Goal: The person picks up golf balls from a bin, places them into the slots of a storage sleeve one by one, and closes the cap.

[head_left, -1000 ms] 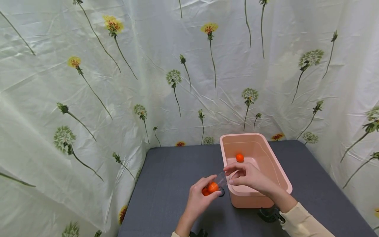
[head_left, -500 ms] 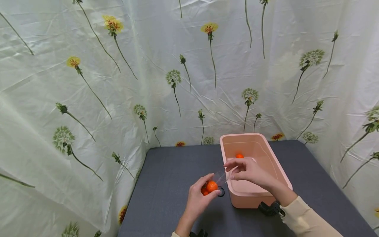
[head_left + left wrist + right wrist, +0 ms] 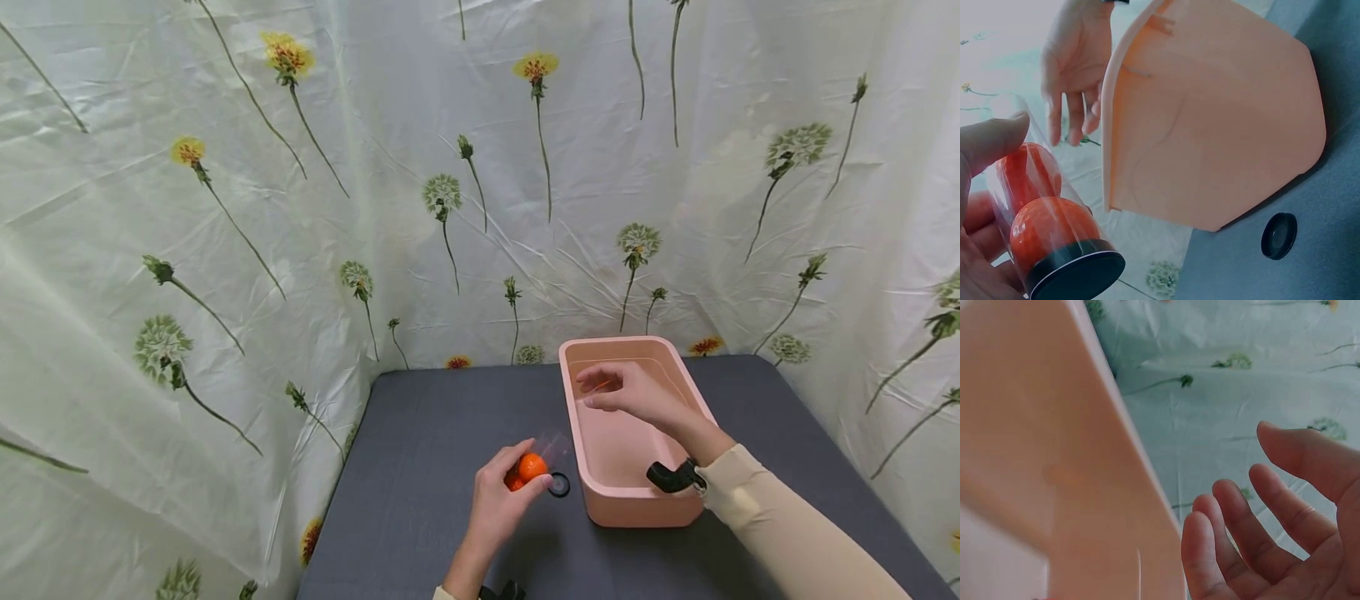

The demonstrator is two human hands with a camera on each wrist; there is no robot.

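Note:
My left hand (image 3: 495, 492) grips a clear plastic tube (image 3: 1075, 194) with orange balls (image 3: 1054, 228) inside. A black cap (image 3: 1079, 275) closes the tube's lower end in the left wrist view; its far end points toward the bin in the head view. My right hand (image 3: 637, 396) hovers over the pink bin (image 3: 637, 510), fingers loosely bent and holding nothing. In the right wrist view, the right hand (image 3: 1272, 544) has its fingers spread apart beside the bin wall. The orange ball inside the bin is mostly hidden behind this hand.
A loose black cap (image 3: 559, 493) lies on the dark grey table (image 3: 442, 433) between my left hand and the bin. Behind the table hangs a white curtain (image 3: 405, 108) with a dandelion print.
My right hand has moved from beside the tube's far end to over the bin, away from the left hand. The left hand with the tube has shifted slightly left.

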